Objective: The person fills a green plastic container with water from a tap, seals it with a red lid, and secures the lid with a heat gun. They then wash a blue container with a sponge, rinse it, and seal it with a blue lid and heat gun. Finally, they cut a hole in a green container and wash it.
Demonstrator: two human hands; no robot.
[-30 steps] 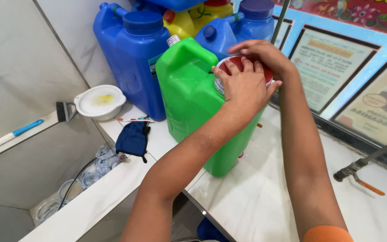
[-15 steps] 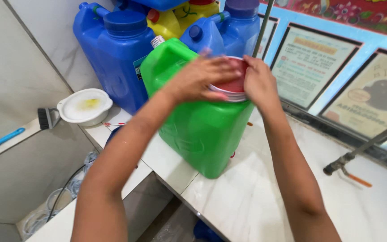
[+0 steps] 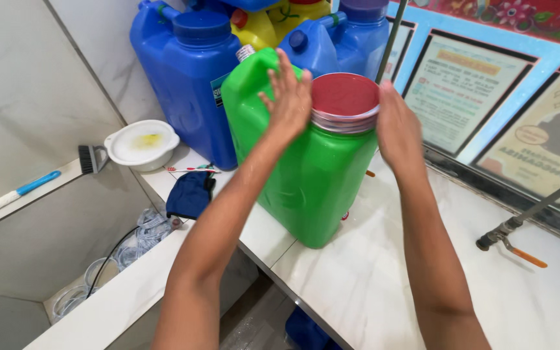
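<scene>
A tall green plastic jerrycan (image 3: 306, 175) stands upright on the white marble counter (image 3: 384, 285), close to its front edge. A round red screw lid with a ribbed silvery rim (image 3: 345, 102) sits on its wide mouth. The person's left hand (image 3: 288, 97) is spread open, fingers straight and pointing up, with the palm pressed flat against the left side of the lid; it grips nothing. The right hand (image 3: 396, 129) is likewise open and flat, its palm against the right side of the lid's rim, so the lid lies between the two palms.

Just behind the green can stand large blue plastic jerrycans (image 3: 189, 84) and a yellow one (image 3: 257, 27). To the left on the counter sit a white round plastic bowl (image 3: 141, 144) and a dark blue folded cloth (image 3: 189, 193). A metal tap with an orange lever (image 3: 510, 241) shows at the right
</scene>
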